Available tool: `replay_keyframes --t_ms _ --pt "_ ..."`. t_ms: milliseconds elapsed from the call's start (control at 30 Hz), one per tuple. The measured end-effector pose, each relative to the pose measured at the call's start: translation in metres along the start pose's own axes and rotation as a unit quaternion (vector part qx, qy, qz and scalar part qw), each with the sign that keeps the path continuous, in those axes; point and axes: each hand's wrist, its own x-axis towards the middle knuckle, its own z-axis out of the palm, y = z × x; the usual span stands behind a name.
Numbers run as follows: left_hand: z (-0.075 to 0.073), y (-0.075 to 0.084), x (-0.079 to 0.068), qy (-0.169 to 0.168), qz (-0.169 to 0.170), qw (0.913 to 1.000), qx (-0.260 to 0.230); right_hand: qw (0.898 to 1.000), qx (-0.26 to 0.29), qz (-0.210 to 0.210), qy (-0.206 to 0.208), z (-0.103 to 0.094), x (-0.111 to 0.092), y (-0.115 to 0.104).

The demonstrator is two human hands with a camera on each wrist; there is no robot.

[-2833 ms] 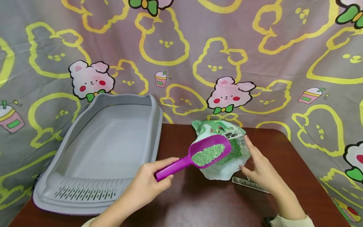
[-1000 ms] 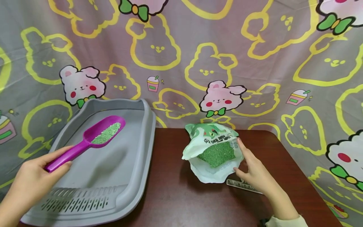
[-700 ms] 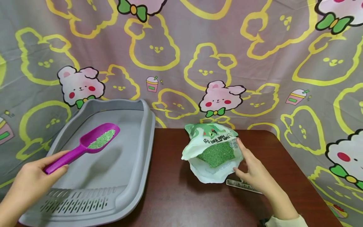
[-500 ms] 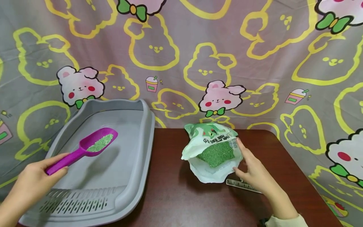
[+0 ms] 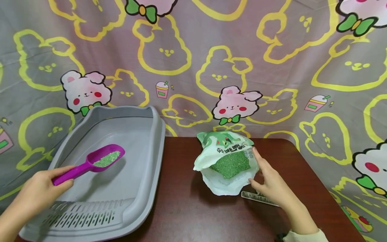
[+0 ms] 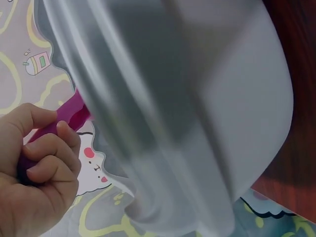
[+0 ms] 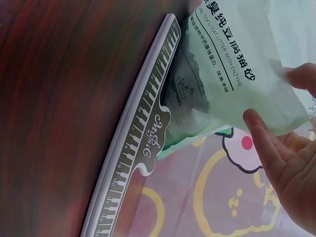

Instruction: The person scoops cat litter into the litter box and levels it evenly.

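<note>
In the head view, my left hand (image 5: 39, 188) grips the handle of a purple scoop (image 5: 110, 148) above a grey litter box (image 5: 133, 168). Green litter pellets (image 5: 107, 159) lie in the scoop's bowl. The left wrist view has curled fingers round the handle, while the box wall hides the bowl. At the right, my right hand (image 5: 272, 181) holds the side edge of a pale green cat litter bag (image 5: 226, 186) between fingers and thumb. The bag's mouth gapes toward me and shows green litter (image 5: 231, 164) inside.
A ruler (image 7: 143, 106) with piano-key markings and the word "Music" lies beside the bag, partly behind the right hand in the head view. Brown tabletop (image 5: 187, 215) stretches between box and bag. A patterned curtain (image 5: 187, 40) hangs behind.
The loaded scoop has travelled left from in front of the bag to over the litter box, then sunk lower. My right hand stays at the bag, whose mouth is now in full view.
</note>
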Motion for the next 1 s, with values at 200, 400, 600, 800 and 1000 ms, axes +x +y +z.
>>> replay_keyframes --t_ms 200,400,600,800,1000 --pt "-0.002 -0.003 0.008 -0.045 -0.001 0.9990 0.003 1.000 0.000 -0.001 -0.001 0.000 -0.001 0.001" --pt "-0.002 -0.003 0.014 -0.050 0.010 0.9986 0.011 1.000 0.001 -0.003 0.004 0.000 0.000 0.001" --pt "-0.004 -0.001 0.019 -0.038 0.020 0.9985 0.033 1.000 0.000 -0.004 0.005 -0.001 0.000 0.001" --pt "-0.005 0.001 0.021 -0.043 0.029 0.9976 0.046 1.000 -0.004 -0.006 0.006 -0.001 0.000 0.001" --pt "-0.005 0.003 0.021 -0.043 0.030 0.9971 0.055 1.000 0.001 0.000 -0.001 -0.001 0.000 0.002"
